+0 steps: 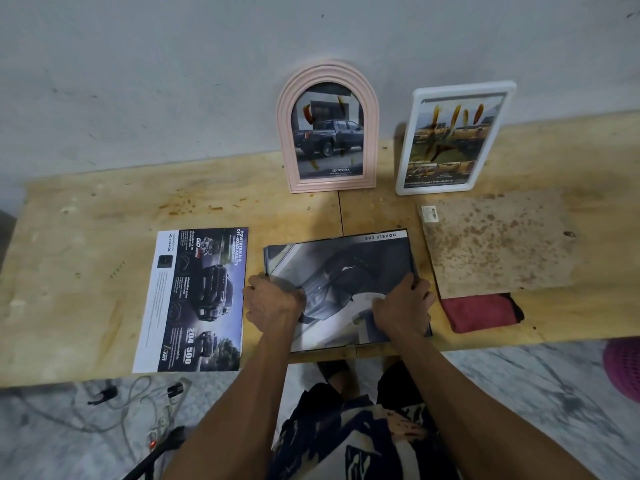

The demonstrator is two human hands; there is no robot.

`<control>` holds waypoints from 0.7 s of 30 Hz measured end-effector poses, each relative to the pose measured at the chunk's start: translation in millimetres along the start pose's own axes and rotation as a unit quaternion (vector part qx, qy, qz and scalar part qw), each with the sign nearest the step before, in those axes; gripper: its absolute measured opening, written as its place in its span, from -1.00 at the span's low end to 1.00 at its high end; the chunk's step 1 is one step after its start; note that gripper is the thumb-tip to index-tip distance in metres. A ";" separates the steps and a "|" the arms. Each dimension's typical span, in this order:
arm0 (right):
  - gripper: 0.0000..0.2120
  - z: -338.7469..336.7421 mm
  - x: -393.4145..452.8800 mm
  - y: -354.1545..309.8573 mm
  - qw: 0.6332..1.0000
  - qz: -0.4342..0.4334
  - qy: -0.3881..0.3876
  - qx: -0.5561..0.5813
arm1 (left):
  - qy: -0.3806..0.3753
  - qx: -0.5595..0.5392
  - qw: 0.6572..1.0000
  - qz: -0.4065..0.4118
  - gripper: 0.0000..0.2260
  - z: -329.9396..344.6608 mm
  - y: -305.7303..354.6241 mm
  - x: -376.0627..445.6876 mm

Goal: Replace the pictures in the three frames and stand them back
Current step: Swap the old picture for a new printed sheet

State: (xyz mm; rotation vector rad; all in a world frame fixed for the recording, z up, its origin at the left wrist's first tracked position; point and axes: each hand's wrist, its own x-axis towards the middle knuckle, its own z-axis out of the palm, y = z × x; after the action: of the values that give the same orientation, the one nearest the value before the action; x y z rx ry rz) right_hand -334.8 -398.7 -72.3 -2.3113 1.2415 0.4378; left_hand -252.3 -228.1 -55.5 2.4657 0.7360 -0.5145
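A dark rectangular frame [341, 268] lies flat at the table's front edge with a grey car picture in it. My left hand [272, 301] grips its left side and my right hand [401, 306] grips its right side, fingers curled over the picture. A pink arched frame [327, 128] with a pickup-truck picture stands against the wall. To its right a white rectangular frame [453, 140] with a yellow-truck picture leans on the wall. A loose car brochure page [194, 299] lies flat to the left of the dark frame.
A stained brown backing board [495, 240] lies at the right of the wooden table [86, 237], with a folded red cloth [481, 311] in front of it. Cables [138, 400] lie on the floor at left. A pink basket [623, 368] shows at far right.
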 end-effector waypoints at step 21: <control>-0.26 -11.7 8.2 6.9 0.999 -0.002 -0.009 0.051 | -0.072 -0.095 0.993 0.016 -0.82 -12.5 -29.8 32.4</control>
State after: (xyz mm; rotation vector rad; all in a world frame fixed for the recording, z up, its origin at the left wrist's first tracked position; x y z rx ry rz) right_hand -335.6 -414.0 -68.2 -2.2200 1.2212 0.3836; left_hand -242.0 -186.7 -72.0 2.2343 0.6554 -0.5751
